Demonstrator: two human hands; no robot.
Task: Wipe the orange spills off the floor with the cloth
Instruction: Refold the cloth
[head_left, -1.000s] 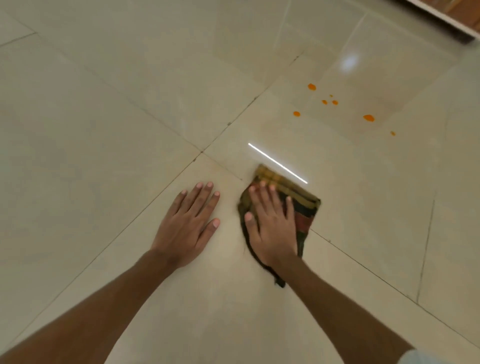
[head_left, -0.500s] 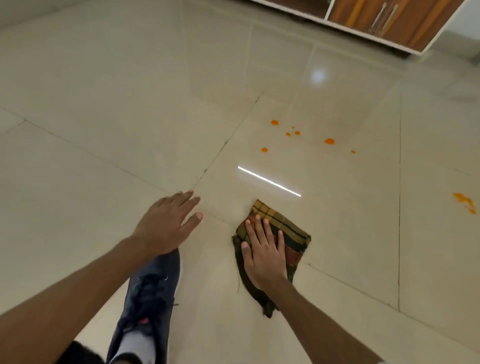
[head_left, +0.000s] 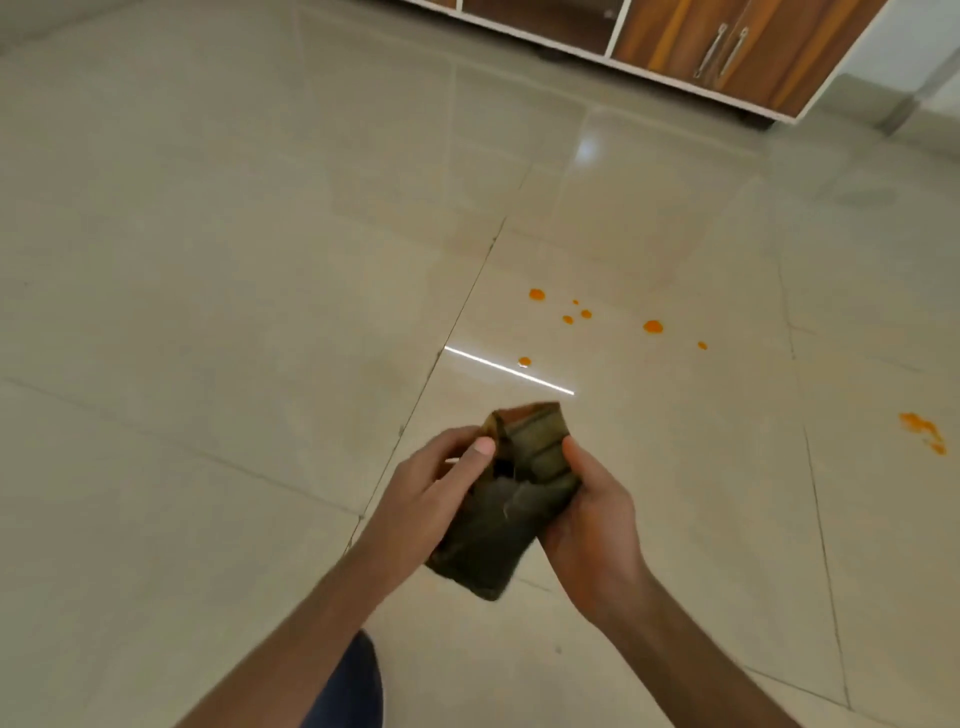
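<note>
A dark, folded checked cloth is lifted off the floor and held between both hands. My left hand grips its left side with the thumb on top. My right hand grips its right side. Several small orange drops lie on the glossy beige tile beyond the cloth, with a larger drop to their right. An orange smear sits on the floor at the far right.
A wooden cabinet with white frame and metal handles stands along the far wall. Dark grout lines cross the tiled floor. A dark blue trouser knee shows at the bottom edge.
The cloth was flat on the floor under my right hand; now both hands hold it raised. My left hand left the floor and joined it. The view rose and the shoe went out of sight.
</note>
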